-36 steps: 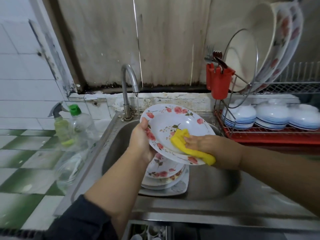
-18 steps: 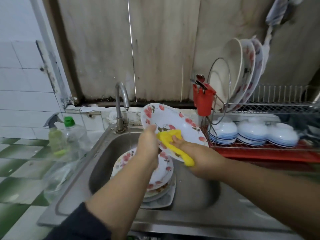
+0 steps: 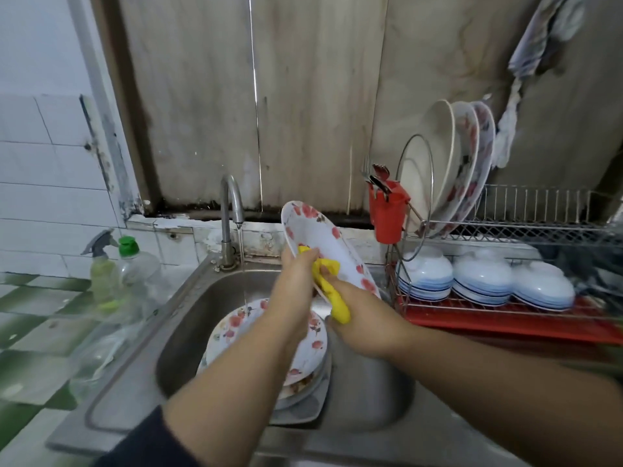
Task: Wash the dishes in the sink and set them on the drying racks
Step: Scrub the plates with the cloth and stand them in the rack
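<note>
Centrally, above the steel sink, a floral plate is held tilted on edge, face toward the right. Left hand grips its lower left rim, fingers curled round the edge. Right hand clutches a yellow cloth, pressed against the plate's face.

Tap at centre frame running; thin stream falls onto a stack of floral plates in the basin, beneath the forearms.

Right of frame: wire drying rack, two tiers. Upper tier holds standing plates, leaning; lower tier holds upturned blue-banded bowls over a red tray. Red cutlery holder hangs at the rack's left end, utensils inside.

Left of frame: spray bottle and green-capped bottle side by side on green-checked tile. Cloth hangs upper right.
</note>
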Tool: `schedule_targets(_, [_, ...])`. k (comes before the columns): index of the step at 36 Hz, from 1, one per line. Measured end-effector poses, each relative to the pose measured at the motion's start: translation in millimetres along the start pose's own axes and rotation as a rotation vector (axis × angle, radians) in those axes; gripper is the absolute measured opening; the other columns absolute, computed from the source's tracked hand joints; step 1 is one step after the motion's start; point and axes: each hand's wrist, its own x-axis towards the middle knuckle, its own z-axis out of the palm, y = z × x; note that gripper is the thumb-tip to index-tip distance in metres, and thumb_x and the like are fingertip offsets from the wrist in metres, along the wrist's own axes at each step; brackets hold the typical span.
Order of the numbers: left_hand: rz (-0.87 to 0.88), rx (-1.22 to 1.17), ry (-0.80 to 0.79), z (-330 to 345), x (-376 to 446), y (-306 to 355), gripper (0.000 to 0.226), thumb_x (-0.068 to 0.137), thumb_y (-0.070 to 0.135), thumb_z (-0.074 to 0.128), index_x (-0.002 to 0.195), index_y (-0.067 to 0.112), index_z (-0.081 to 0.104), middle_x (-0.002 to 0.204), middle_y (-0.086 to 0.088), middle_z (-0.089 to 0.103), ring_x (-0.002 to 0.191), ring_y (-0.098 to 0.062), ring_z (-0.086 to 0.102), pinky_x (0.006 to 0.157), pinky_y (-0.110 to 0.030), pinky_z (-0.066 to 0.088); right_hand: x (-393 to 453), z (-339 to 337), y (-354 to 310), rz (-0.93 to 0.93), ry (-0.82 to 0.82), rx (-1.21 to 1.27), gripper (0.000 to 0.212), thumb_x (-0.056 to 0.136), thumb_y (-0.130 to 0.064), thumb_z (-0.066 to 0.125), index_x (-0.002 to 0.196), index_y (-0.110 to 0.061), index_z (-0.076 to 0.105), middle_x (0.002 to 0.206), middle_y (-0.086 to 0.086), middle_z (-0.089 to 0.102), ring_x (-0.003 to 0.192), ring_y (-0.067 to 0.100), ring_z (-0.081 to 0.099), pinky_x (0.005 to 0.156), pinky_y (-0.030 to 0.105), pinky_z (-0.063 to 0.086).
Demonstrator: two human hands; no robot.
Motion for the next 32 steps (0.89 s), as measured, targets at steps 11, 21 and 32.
schedule_targets(11, [0.041, 0.037, 0.013, 6, -7, -10, 0.026, 0.099, 0.029, 0.04, 0.095, 0.014, 0.06, 0.086, -0.004, 0.064, 0.078, -0.016, 0.058, 0.078, -0.032, 0.044, 0, -11, -2, 0.016, -0.032, -0.049, 0.078, 0.092, -0.017, 0.052, 0.15, -0.042, 0.005, 0.152, -0.009, 0.032, 0.129, 0.018, 0.044, 0.102, 0.025, 0.037])
schedule_targets(21, [-0.02, -0.107, 0.139, -15, 2, 15, 0.03, 0.097, 0.023, 0.039, 0.085, 0.007, 0.06, 0.078, -0.013, 0.067, 0.077, -0.027, 0.063, 0.07, -0.033, 0.049, -16, -27, 20, -0.069, -0.155, -0.249, 0.084, 0.087, -0.006, 0.056, 0.147, -0.032, 0.003, 0.154, -0.018, 0.014, 0.138, 0.003, 0.024, 0.106, 0.018, 0.026])
schedule_targets(32, [-0.018, -0.171, 0.079, -36, 10, 28, 0.028, 0.096, 0.017, 0.038, 0.094, 0.002, 0.06, 0.075, -0.015, 0.071, 0.082, -0.032, 0.064, 0.072, -0.043, 0.052, -15, -32, 24, -0.191, -0.099, -0.313, 0.079, 0.083, -0.003, 0.058, 0.148, -0.03, 0.022, 0.15, -0.02, 0.014, 0.137, 0.014, 0.036, 0.109, 0.03, 0.034])
